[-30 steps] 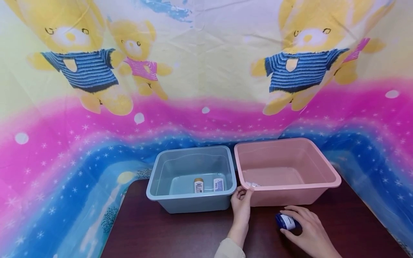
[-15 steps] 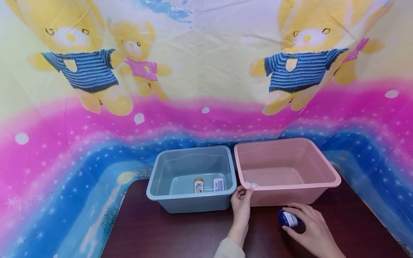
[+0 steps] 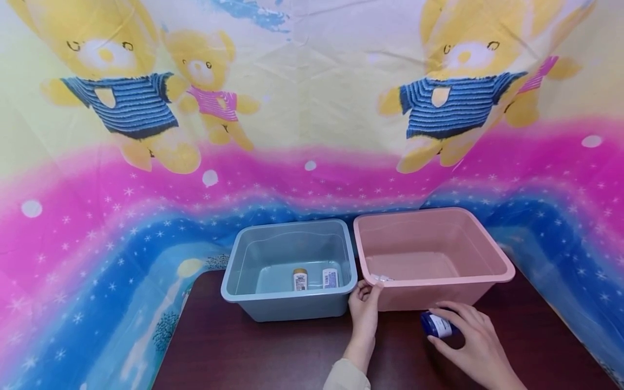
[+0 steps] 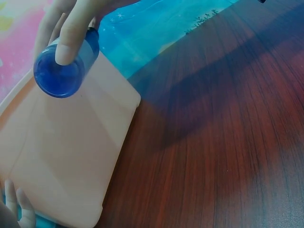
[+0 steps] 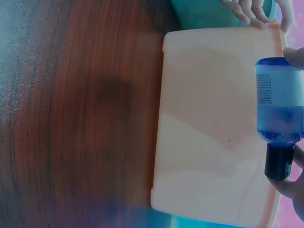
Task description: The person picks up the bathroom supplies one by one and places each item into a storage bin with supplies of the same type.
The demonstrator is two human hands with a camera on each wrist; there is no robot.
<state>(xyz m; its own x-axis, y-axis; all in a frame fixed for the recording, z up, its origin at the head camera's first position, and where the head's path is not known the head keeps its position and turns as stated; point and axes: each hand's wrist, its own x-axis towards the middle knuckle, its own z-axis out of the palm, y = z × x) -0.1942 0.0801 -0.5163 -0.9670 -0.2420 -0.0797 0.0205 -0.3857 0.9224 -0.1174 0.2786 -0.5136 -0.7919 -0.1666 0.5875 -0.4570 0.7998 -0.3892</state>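
My right hand (image 3: 475,338) holds a small blue bottle (image 3: 441,326) in front of the pink basin (image 3: 429,297), over the table. The right wrist view shows the bottle's white label, blue liquid and dark cap (image 5: 278,161); fingertips grip it at its two ends. In the left wrist view the round blue base (image 4: 57,80) faces the camera. My left hand (image 3: 364,311) grips the front left corner of the pink basin's rim, its fingers curled between the two basins. A small whitish item (image 3: 382,278) lies inside the pink basin, mostly hidden by the front wall.
A blue-grey basin (image 3: 292,310) stands just left of the pink one. Inside it are a white bottle with a gold cap (image 3: 300,280) and another white bottle (image 3: 330,278). Both basins sit at the back of the dark wood table (image 3: 273,352), against a printed bear cloth (image 3: 302,108).
The right hand has moved slightly forward and to the right with the blue bottle, closer to the pink basin's front wall. The left hand keeps its place on the rim.
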